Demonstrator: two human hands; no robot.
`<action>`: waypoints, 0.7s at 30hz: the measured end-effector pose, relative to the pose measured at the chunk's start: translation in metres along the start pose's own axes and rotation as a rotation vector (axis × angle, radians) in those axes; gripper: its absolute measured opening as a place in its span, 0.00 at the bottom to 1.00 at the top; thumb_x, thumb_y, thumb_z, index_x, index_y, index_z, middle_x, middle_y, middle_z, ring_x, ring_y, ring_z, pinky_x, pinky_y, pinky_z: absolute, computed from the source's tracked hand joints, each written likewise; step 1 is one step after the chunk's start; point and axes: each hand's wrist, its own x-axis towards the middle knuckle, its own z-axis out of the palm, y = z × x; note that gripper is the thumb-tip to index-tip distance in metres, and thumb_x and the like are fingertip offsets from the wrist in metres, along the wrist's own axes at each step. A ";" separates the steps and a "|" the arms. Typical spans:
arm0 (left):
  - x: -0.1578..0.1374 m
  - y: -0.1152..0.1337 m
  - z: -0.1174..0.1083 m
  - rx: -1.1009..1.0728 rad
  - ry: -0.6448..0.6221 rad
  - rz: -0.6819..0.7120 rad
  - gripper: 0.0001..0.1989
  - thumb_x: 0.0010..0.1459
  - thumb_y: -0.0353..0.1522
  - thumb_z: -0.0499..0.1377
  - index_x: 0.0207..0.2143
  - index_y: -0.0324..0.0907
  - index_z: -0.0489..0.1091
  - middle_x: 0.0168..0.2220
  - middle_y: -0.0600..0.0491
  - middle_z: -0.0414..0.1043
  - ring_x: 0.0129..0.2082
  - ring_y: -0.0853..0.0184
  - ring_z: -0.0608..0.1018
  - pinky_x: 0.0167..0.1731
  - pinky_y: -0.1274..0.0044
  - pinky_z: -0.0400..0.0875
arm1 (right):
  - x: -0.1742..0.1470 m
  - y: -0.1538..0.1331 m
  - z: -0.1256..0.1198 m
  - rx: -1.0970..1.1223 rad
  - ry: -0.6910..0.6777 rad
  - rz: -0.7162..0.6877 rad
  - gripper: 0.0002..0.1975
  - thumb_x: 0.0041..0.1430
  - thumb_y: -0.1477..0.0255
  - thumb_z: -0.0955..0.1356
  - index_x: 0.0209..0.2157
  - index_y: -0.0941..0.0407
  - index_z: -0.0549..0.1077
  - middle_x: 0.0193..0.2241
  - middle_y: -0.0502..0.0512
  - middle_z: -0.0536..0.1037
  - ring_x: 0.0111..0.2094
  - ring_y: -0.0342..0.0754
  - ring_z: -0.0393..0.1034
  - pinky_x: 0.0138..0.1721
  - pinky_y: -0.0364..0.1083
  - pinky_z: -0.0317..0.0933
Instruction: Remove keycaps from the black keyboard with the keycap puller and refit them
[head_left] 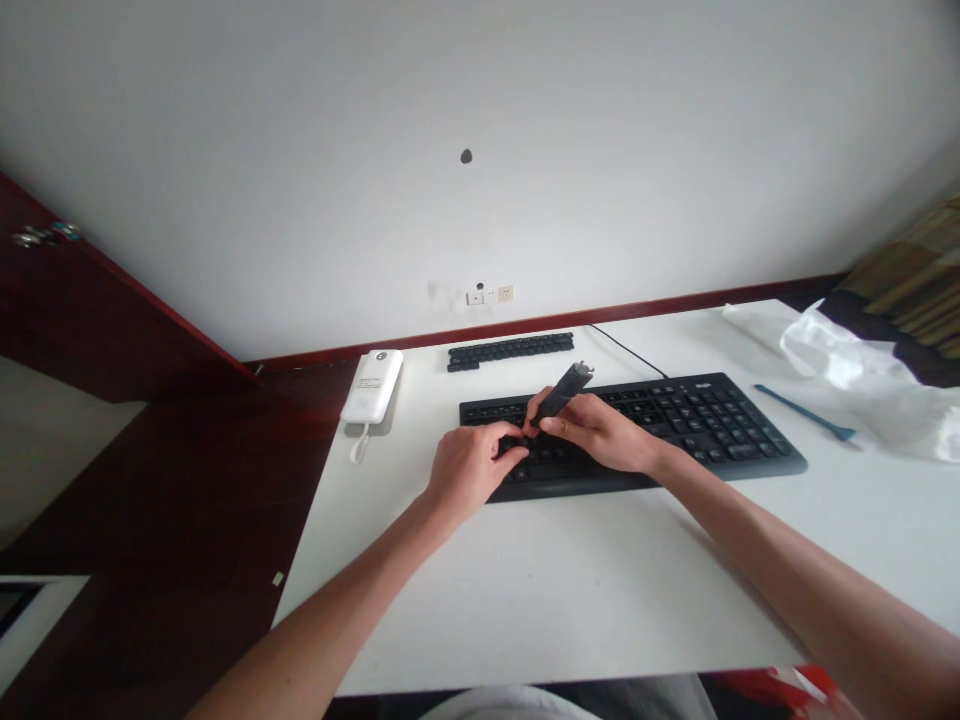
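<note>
A black keyboard [720, 410] lies on the white table, partly covered by both hands. My right hand [600, 432] is closed around a thick black stick-like tool [564, 390], which leans with its upper end to the right. The tool's lower end is hidden by the fingers over the keys. My left hand [471, 462] rests at the keyboard's left part, thumb and index finger curled towards each other close to the tool. Whatever is between those fingertips is too small to make out. Behind the keyboard, loose black keycaps [511, 349] lie in rows.
On the left of the white table [570, 590] is a white power bank [373, 386] with a short strap. A blue pry tool [806, 412] and a crumpled clear plastic bag [862, 365] lie on the right. The keyboard's cable [628, 350] runs to the back edge.
</note>
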 end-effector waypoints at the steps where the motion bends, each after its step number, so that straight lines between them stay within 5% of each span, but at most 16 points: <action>1: 0.000 0.000 0.000 0.001 0.005 -0.004 0.12 0.61 0.40 0.66 0.47 0.52 0.81 0.22 0.61 0.69 0.22 0.72 0.69 0.27 0.78 0.56 | -0.001 0.000 0.002 -0.009 0.035 0.009 0.15 0.70 0.59 0.65 0.45 0.55 0.75 0.40 0.57 0.79 0.42 0.53 0.73 0.49 0.53 0.68; 8: 0.001 -0.001 0.003 0.028 0.018 -0.001 0.12 0.62 0.40 0.65 0.47 0.49 0.80 0.22 0.60 0.71 0.22 0.73 0.70 0.27 0.78 0.57 | -0.003 0.003 0.008 0.031 0.259 0.059 0.13 0.70 0.59 0.66 0.44 0.55 0.72 0.38 0.56 0.80 0.41 0.53 0.76 0.46 0.53 0.70; 21: 0.000 -0.002 0.007 0.128 -0.001 0.064 0.10 0.67 0.40 0.61 0.46 0.48 0.79 0.28 0.57 0.79 0.27 0.70 0.76 0.30 0.78 0.63 | -0.003 0.007 0.011 0.005 0.265 0.086 0.14 0.70 0.58 0.65 0.45 0.54 0.71 0.36 0.56 0.82 0.39 0.53 0.78 0.45 0.53 0.72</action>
